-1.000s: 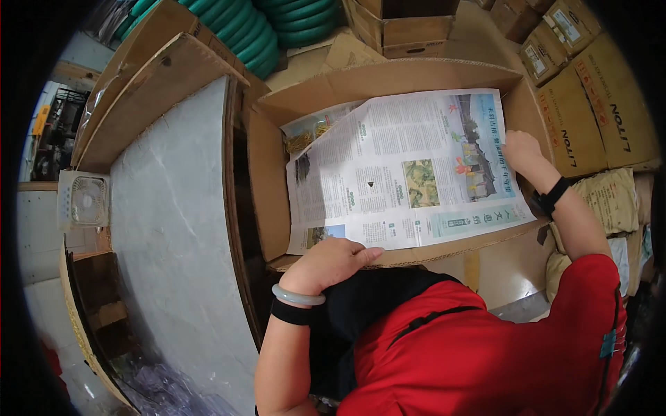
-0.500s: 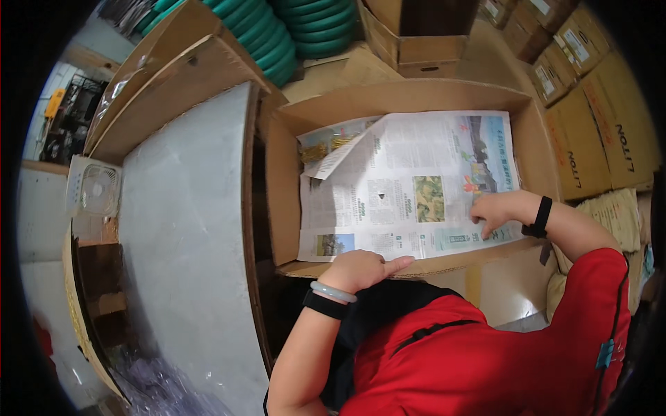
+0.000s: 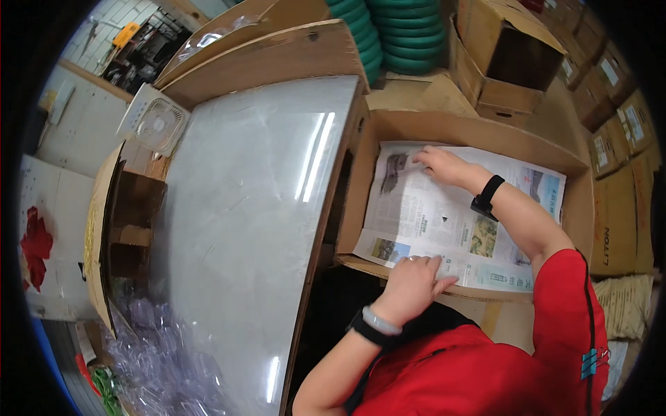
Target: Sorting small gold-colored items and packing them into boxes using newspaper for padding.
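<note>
Newspaper sheet [image 3: 423, 215], printed, spread nearly flat, colour pictures, lining cardboard box [image 3: 479, 128]

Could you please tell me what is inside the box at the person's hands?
A newspaper lies spread in the box, the right hand over it; anything beneath the newspaper is covered.

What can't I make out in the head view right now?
All in the head view:
- Anything under the newspaper in the cardboard box: covered by the sheet.
- Palms of the right hand and left hand: hidden by their backs.
- Tops of the green coils: cut off by the upper edge.
</note>
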